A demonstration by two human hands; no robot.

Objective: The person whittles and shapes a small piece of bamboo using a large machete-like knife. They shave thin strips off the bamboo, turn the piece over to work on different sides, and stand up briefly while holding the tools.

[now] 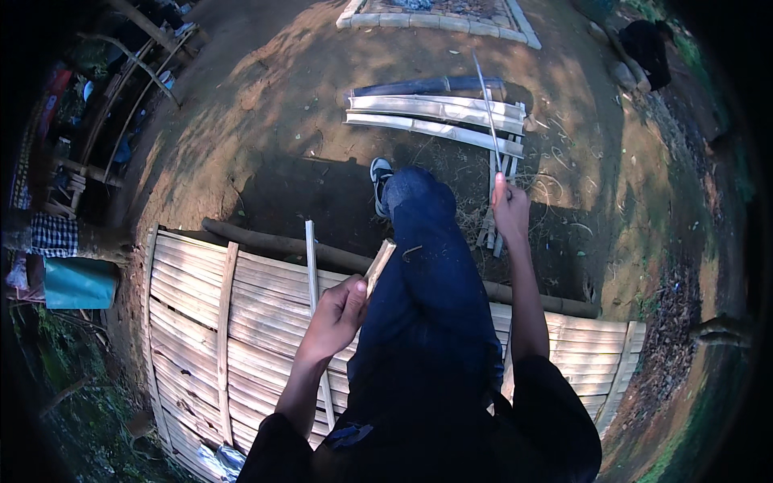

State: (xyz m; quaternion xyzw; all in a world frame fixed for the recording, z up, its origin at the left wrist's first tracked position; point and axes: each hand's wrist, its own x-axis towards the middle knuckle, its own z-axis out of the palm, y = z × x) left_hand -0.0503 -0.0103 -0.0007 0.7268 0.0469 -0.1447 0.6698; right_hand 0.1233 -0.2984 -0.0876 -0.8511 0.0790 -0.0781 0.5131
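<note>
My left hand (334, 320) is closed around a short piece of split bamboo (381, 261), whose upper end sticks out past the thumb above my jeans. In my right hand (512, 212) is the grip of a long knife (488, 105). Its thin blade points away from me and looks nearly edge-on. The blade and the bamboo piece are well apart. Beyond the knife, on the ground, lie pale split bamboo lengths (435, 130) beside a dark bamboo pole (419, 86). Narrow bamboo strips (492, 205) lie under and near my right hand.
I sit on a bamboo slat platform (189, 322), with a round pole (282, 244) along its front edge. A long bamboo strip (312, 266) lies at my left. A brick-edged bed (435, 22) is ahead. Another person in dark clothes (646, 52) is at far right.
</note>
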